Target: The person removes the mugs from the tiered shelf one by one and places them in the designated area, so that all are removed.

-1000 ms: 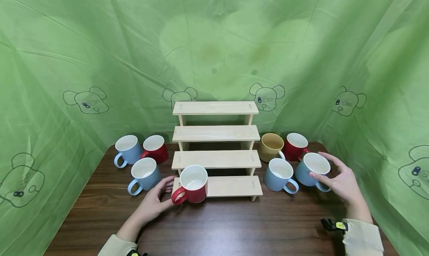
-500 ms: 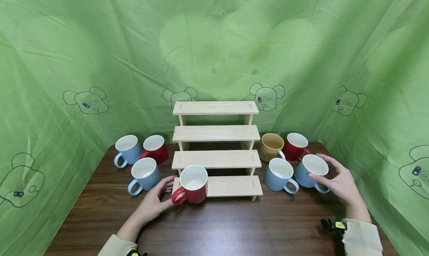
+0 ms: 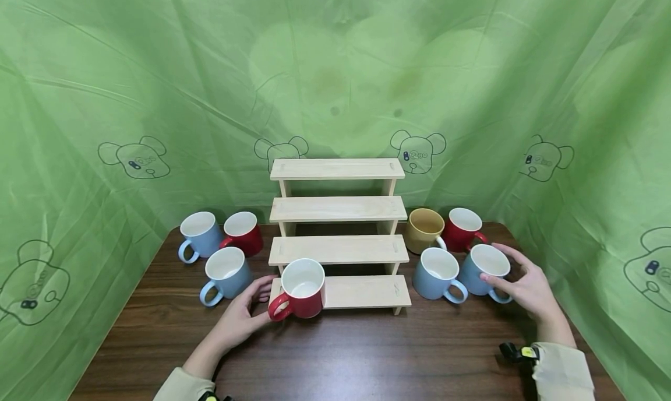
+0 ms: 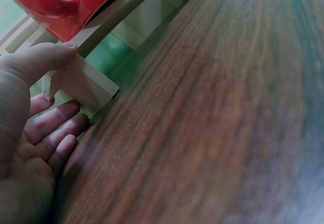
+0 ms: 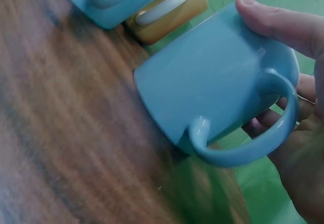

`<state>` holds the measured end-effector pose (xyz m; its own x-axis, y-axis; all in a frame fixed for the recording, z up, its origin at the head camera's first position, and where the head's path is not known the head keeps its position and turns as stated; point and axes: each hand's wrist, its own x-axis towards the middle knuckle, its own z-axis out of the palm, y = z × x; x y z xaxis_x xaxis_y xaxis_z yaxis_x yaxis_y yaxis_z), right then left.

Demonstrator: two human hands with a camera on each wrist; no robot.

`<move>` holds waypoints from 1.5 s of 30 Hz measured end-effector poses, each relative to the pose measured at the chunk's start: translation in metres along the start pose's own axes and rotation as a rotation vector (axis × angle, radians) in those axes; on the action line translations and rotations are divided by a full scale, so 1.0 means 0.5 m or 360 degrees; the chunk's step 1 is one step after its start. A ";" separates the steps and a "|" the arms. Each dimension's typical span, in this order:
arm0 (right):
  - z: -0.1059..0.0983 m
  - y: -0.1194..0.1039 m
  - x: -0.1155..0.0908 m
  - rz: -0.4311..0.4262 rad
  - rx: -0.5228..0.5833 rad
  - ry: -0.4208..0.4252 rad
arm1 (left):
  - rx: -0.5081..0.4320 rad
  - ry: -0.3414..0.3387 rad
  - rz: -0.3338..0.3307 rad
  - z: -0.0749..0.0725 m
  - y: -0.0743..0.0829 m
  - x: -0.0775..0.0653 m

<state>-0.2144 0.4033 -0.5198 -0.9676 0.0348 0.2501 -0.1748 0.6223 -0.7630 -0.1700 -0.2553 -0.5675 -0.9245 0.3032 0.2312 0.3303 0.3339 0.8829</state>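
Note:
In the head view my left hand [image 3: 240,322] is at the left end of a pale wooden stepped stand [image 3: 338,249], holding its lowest board. The left wrist view has the thumb at the board's front corner and the fingers curved behind it. A red mug [image 3: 302,290] with a white inside stands on that board, close by the thumb, its handle toward the front left. My right hand [image 3: 529,284] grips a light blue mug [image 5: 217,77] around its body, thumb in front and fingers behind. The mug is upright, close to another blue mug [image 3: 436,274] on its left.
Left of the stand are two blue mugs, the nearer blue one [image 3: 227,273] in front, and a red mug [image 3: 243,234]. A yellow mug [image 3: 423,232] and another red mug [image 3: 462,231] stand at the back right. Green cloth [image 3: 335,69] surrounds the brown table [image 3: 335,360].
My right hand has shifted the blue mug slightly left and toward me, nearer the other blue mug. The left hand, the stand and the red mug on it have stayed still.

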 end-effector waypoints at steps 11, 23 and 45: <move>0.003 0.008 0.000 0.0021 0.0037 -0.0028 | 0.0008 0.0003 -0.0006 0.000 -0.001 -0.001; -0.002 0.003 0.000 0.0050 0.0085 -0.0116 | 0.0009 0.0011 -0.0006 0.000 0.001 -0.001; -0.019 -0.215 -0.034 -0.0381 0.0376 0.0195 | 0.0020 0.0004 -0.0024 -0.003 0.001 0.001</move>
<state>-0.1773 0.3434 -0.4366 -0.8677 0.0121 0.4970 -0.4450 0.4268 -0.7873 -0.1708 -0.2562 -0.5664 -0.9298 0.2956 0.2193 0.3189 0.3495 0.8810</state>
